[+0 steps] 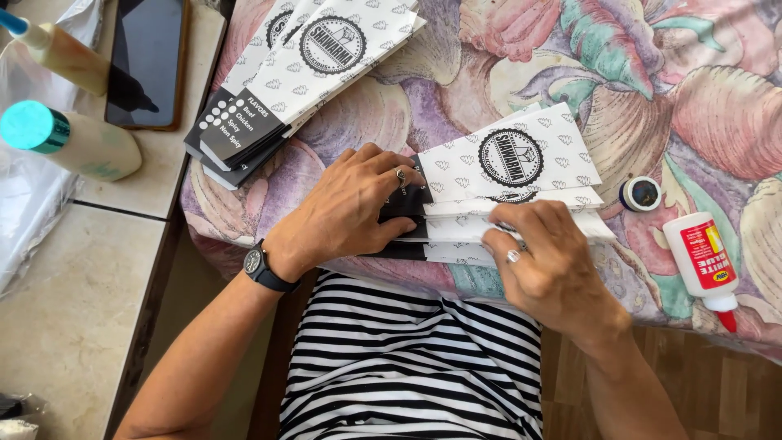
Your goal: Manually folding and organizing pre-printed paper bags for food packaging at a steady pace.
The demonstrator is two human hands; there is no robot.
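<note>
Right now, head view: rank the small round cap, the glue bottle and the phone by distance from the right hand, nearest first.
From the right hand:
1. Small round cap, just up and to its right on the flowered cloth.
2. Glue bottle, lying farther right near the cloth's edge.
3. Phone, far off at the top left on the pale counter, beyond the left hand.

Open cloth right of the glue bottle (705,262) and cap (641,194); leftward — stacked sleeves (277,90) block.

The left hand (354,208) lies palm down, fingers spread flat, a ring on one finger and a watch at the wrist. Just beside it, the right hand (542,261) presses down with curled fingers.
</note>
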